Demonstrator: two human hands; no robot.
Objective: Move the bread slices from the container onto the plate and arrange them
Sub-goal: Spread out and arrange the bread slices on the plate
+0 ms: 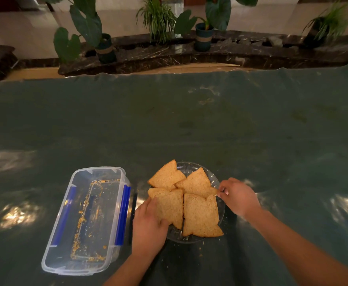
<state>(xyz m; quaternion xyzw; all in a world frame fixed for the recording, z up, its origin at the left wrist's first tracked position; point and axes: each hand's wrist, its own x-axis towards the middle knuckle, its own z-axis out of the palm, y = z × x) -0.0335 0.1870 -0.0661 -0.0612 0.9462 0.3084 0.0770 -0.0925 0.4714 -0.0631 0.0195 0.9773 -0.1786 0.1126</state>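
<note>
Arranging step: four bread slices [186,198] on plate [221,205], lower centre; container [86,219] emptied. Left hand [148,226] grips lower-left slice, right hand [238,196] pinches upper-right slice corner. Next: small nudges.

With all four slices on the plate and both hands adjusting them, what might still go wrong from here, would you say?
1. The near-right bread slice overhangs the glass plate at its near corner; a nudge could tip it onto the table.
2. The left hand presses the near-left slice at the plate's edge, which could slide or tilt the plate.
3. The right hand pinches a thin corner of the far-right slice; it may tear or crumble.
</note>
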